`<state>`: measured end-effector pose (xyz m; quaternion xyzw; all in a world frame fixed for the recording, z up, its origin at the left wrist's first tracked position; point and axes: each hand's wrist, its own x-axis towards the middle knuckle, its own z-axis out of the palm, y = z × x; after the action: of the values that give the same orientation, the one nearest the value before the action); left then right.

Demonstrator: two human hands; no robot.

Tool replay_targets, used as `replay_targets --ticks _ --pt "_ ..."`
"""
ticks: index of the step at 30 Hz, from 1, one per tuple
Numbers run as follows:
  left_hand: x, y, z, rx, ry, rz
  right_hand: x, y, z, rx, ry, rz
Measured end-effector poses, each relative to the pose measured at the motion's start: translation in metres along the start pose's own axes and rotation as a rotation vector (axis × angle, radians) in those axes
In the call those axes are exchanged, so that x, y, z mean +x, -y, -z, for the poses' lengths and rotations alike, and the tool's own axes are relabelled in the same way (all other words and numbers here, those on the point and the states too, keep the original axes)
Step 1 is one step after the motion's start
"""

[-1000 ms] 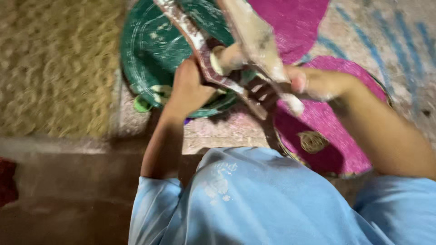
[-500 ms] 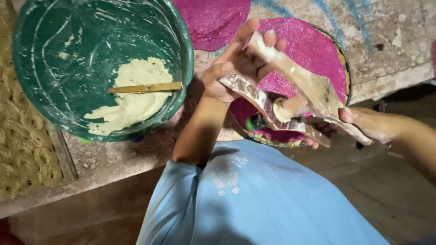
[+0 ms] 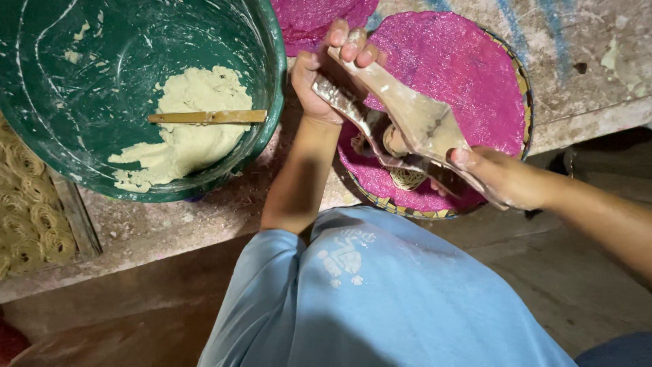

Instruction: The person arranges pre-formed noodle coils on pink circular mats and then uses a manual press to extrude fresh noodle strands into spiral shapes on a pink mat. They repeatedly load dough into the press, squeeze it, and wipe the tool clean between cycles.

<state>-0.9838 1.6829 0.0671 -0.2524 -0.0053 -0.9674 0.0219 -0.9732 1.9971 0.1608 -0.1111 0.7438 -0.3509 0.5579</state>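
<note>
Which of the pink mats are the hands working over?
The round pink mat on the woven tray, right of the green tub. The other pink mat lies farther back, mostly out of view.

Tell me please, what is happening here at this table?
A person in a light blue shirt holds a two-armed wooden press over a round tray covered with pink mesh. The left hand grips one end, the right hand the other. Beside it stands a green basin with pale dough and a wooden stick lying on it.
</note>
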Motion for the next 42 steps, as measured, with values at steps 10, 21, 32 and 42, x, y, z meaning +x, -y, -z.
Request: replay_targets --ticks 10,21,32,42 --pt "0.021 -0.001 0.004 0.043 0.048 -0.014 0.005 0.003 0.006 -0.172 -0.13 0.091" --pt "0.022 0.018 0.001 0.084 0.013 -0.129 -0.009 0.018 0.013 -0.206 -0.207 0.017" --pt "-0.073 -0.002 0.09 1.011 -0.843 0.749 0.011 -0.004 0.026 0.009 -0.112 0.264" --pt "-0.102 -0.019 -0.039 1.628 -0.237 0.398 0.015 -0.026 0.039 0.156 -0.044 0.405"
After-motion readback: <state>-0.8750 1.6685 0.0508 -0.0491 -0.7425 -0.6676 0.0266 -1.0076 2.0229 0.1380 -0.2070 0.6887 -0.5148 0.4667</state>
